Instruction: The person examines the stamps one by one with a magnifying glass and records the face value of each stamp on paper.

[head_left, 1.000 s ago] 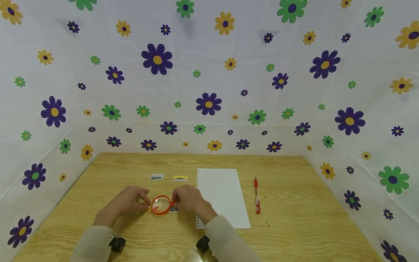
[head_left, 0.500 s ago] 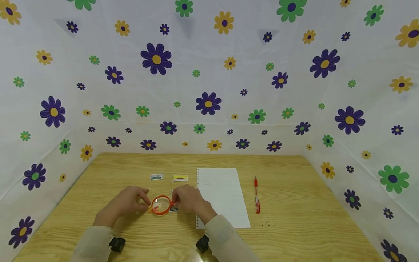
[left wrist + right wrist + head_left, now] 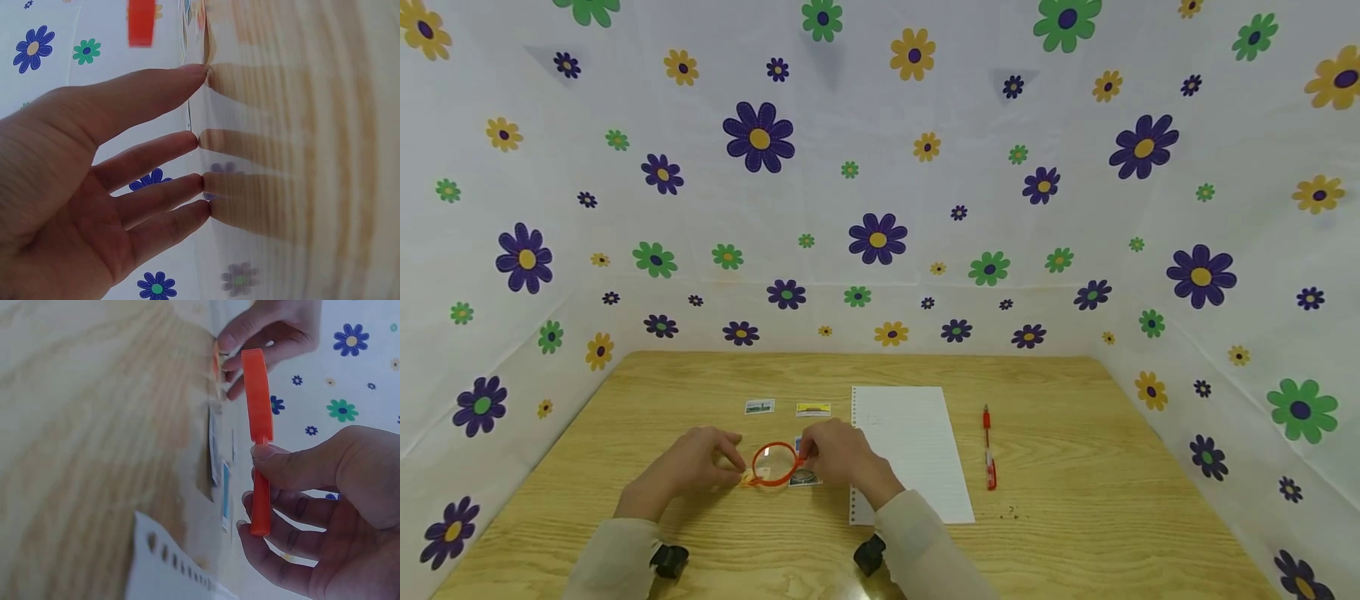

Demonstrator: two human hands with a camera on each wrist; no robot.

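My right hand (image 3: 838,454) holds a red magnifying glass (image 3: 775,464) by its handle, thumb and fingers around it in the right wrist view. Its round lens hangs above the table, partly over an orange-yellow stamp (image 3: 749,478). My left hand (image 3: 700,462) pinches that stamp's left edge at the tabletop; the index finger is hidden behind the thumb in the left wrist view. A dark stamp (image 3: 805,477) lies below the right hand's fingertips. Another with blue on it (image 3: 798,446) is mostly covered by that hand.
Farther back lie a green-toned stamp (image 3: 760,407) and a yellow one (image 3: 813,410). Lined paper (image 3: 910,450) with faint writing extends under my right forearm. A red pen (image 3: 989,450) lies right of it, with small dark specks (image 3: 1011,510) nearby. Flowered cloth surrounds the wooden table.
My right hand has shifted the magnifying glass slightly up and to the right, so more of the dark stamp shows. My left hand has stayed in place.
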